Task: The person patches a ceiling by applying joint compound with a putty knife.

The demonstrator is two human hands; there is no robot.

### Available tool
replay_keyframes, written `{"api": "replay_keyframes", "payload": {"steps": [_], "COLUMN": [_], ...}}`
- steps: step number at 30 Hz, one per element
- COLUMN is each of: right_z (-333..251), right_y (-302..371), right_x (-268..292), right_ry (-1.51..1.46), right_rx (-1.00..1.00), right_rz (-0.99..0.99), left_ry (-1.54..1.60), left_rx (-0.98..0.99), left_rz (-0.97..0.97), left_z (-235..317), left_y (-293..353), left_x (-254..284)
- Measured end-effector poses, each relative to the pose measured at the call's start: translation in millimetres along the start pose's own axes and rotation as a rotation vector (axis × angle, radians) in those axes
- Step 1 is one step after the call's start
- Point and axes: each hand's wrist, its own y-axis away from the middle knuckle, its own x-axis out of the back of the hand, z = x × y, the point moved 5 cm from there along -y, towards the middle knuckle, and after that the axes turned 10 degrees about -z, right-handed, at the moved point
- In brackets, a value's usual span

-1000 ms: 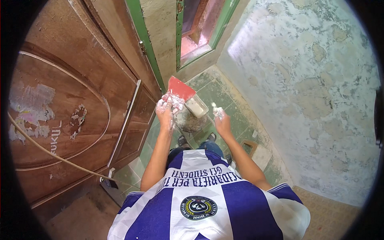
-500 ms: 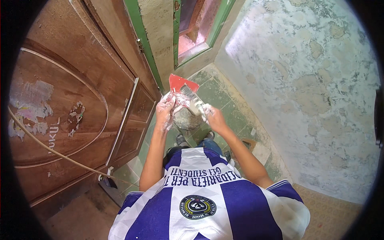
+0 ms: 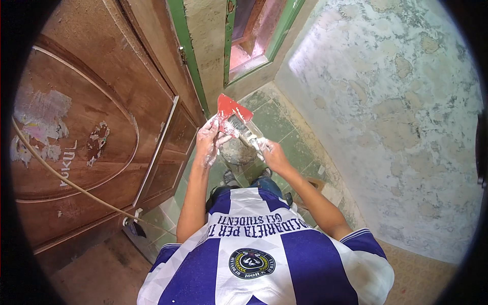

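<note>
My left hand [image 3: 207, 140], smeared with white paste, is closed on a red plastic spreader [image 3: 234, 108] held out in front of my body. White smears mark the spreader's face. My right hand [image 3: 275, 155] grips the white-coated handle of a putty knife [image 3: 246, 134]. The knife's blade points up and left and overlaps the lower right part of the spreader, seemingly touching it. White paste also coats my right fingers. Below the tools sits a round grey, pale-smeared object [image 3: 238, 153], partly hidden by the knife and my hands.
A brown wooden door [image 3: 101, 127] with peeled patches stands at left, a thin cable [image 3: 76, 187] crossing it. The patchy white wall [image 3: 391, 117] rises at right. A green-framed window [image 3: 250, 61] lies ahead. Dusty green tiles [image 3: 277, 122] cover the floor around my feet.
The red spreader has turned slightly, its right corner dipping. The putty knife's blade now lies a little lower against it. The view has shifted slightly, and both hands keep their hold.
</note>
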Motion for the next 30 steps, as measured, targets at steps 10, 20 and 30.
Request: {"api": "replay_keyframes", "payload": {"steps": [10,20,30], "right_z": [-9,-17,-5], "right_y": [-14,-2,1], "right_x": [19,-6,-18], "right_ry": [-0.079,-0.457,-0.317], "right_rx": [0.052,-0.051,-0.192], "right_rz": [0.169,0.067,-0.066], "left_ry": [0.0,0.036,0.056], "left_rx": [-0.01,-0.044,-0.053], "left_rz": [0.018,0.024,0.056], "left_z": [10,15,7], "left_y": [0,2,-5], "left_x": [-9,1,12]}}
